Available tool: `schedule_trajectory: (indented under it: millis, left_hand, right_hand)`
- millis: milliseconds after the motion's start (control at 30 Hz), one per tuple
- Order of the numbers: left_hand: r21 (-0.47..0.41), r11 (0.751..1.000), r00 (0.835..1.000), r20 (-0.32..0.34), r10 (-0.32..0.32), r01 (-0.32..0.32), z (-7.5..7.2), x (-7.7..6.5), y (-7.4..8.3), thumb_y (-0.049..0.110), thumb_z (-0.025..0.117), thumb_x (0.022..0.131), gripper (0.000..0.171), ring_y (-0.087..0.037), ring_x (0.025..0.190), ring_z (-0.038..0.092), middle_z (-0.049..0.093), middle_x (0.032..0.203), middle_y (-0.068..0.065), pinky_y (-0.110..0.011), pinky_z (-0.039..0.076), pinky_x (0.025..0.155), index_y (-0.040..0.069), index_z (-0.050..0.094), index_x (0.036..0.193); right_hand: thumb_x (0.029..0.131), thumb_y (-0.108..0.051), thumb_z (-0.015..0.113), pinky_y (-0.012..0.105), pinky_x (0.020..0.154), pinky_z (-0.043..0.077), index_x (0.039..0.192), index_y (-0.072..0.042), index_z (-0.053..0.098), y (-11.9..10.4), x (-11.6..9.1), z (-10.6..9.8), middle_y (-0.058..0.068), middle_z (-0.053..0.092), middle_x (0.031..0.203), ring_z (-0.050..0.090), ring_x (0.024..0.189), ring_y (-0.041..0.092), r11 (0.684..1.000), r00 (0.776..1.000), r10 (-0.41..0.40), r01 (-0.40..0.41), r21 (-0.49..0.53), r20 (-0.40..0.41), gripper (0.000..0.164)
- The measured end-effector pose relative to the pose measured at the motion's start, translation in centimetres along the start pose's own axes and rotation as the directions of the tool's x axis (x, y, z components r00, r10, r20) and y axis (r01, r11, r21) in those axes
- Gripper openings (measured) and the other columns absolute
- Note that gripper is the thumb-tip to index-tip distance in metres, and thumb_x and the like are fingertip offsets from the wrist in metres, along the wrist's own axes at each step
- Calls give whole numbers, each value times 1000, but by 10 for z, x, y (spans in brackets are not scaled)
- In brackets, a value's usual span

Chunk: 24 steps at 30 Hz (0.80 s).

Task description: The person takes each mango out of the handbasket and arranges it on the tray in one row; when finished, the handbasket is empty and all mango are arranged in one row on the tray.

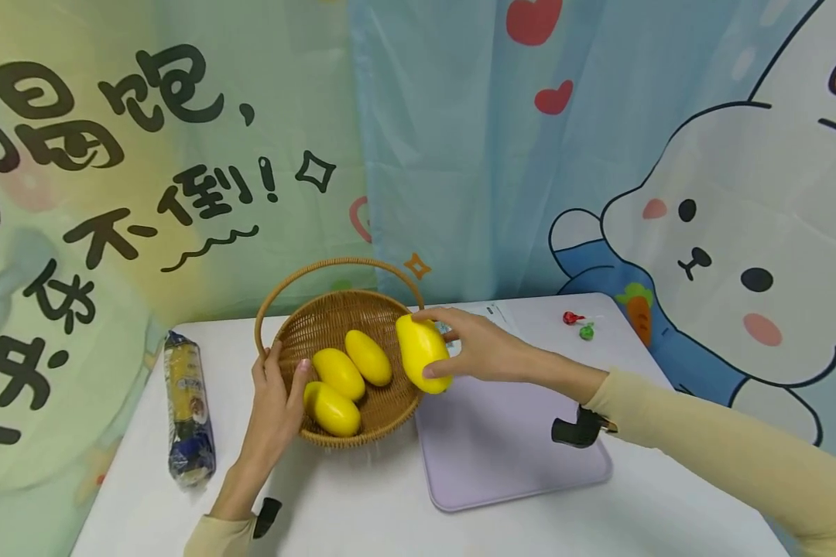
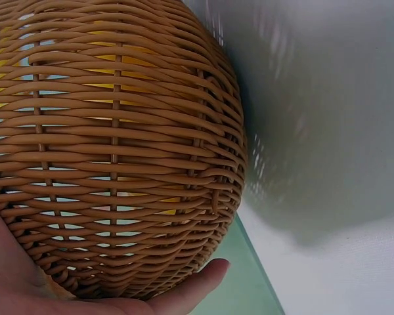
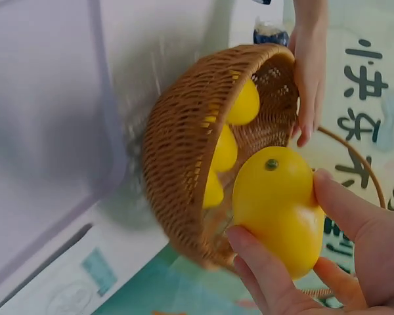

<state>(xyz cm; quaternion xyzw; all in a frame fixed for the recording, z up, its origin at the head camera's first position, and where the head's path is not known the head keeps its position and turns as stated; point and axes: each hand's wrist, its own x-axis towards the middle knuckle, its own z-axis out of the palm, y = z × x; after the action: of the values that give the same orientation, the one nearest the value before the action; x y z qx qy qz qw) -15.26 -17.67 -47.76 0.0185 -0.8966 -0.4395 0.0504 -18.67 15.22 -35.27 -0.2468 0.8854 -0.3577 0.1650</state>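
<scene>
The right hand (image 1: 482,345) pinched a yellow fruit (image 1: 421,354) between thumb and fingers at the wicker basket's (image 1: 351,442) right rim — three similar fruits (image 1: 338,375) lay inside. The left hand (image 1: 276,401) gripped the left rim. On the surface (image 1: 362,507), a purple board (image 1: 519,445) lay right, a packet (image 1: 190,410) left.

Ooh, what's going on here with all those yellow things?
A person is busy with a wicker basket and some yellow, mango-shaped fruit. The left hand holds the side of the basket, and the right hand grips one yellow fruit by the basket's right rim. Three more yellow fruits lie inside the basket. A pale purple board lies on the table to the right, and a long packet lies to the left.
</scene>
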Motion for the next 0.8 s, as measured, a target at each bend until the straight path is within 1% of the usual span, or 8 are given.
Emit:
schedule_trajectory:
  millis: [167, 267, 367, 533, 667, 800]
  left_hand:
    - [-4, 1000, 1000, 3, 3, -3, -1, 1, 0, 59, 33, 106, 81, -53, 149, 22, 0, 166, -29, -68, 28, 116, 11, 6, 164]
    - [-7, 1000, 1000, 6, 3, -2, -1, 1, 0, 59, 33, 106, 81, -53, 149, 21, -1, 166, -28, -68, 28, 116, 11, 5, 164]
    - [-8, 1000, 1000, 1, 1, -1, -2, 1, 0, 59, 33, 106, 81, -53, 150, 20, -1, 166, -28, -68, 27, 116, 12, 4, 165]
    - [-6, 1000, 1000, -11, -4, 4, -2, 1, 0, 59, 33, 105, 80, -53, 149, 21, 0, 166, -28, -68, 26, 116, 13, 5, 165]
    - [-3, 1000, 1000, -12, -10, 10, -2, 1, -1, 60, 33, 105, 81, -53, 149, 22, 0, 166, -29, -68, 27, 116, 12, 6, 165]
    - [-9, 1000, 1000, -4, -10, 10, -1, 1, 0, 59, 33, 105, 81, -53, 149, 22, 0, 166, -28, -68, 26, 117, 11, 6, 164]
  right_hand:
    - [87, -32, 82, 43, 91, 59, 155, -22, 41, 13, -20, -15, 3, 40, 160, 57, 130, 38, 998, 996, 62, -62, 4, -67, 80]
    - [87, -31, 82, 41, 89, 60, 154, -18, 42, 24, -28, -16, 7, 42, 158, 58, 127, 40, 995, 991, 96, -97, -6, -94, 80]
    - [87, -30, 82, 40, 87, 61, 153, -16, 42, 36, -32, -10, 10, 41, 158, 59, 124, 40, 992, 987, 122, -124, -9, -109, 79]
    - [87, -30, 82, 43, 90, 59, 153, -15, 43, 56, -32, 12, 11, 42, 159, 59, 125, 40, 986, 982, 168, -168, 9, -88, 78]
    - [85, -29, 84, 47, 94, 57, 151, -12, 46, 71, -32, 38, 13, 47, 154, 60, 122, 39, 981, 981, 189, -186, 53, -49, 78]
    - [84, -29, 85, 47, 96, 56, 149, -13, 48, 84, -33, 65, 13, 51, 150, 62, 119, 36, 968, 975, 222, -220, 117, -8, 77]
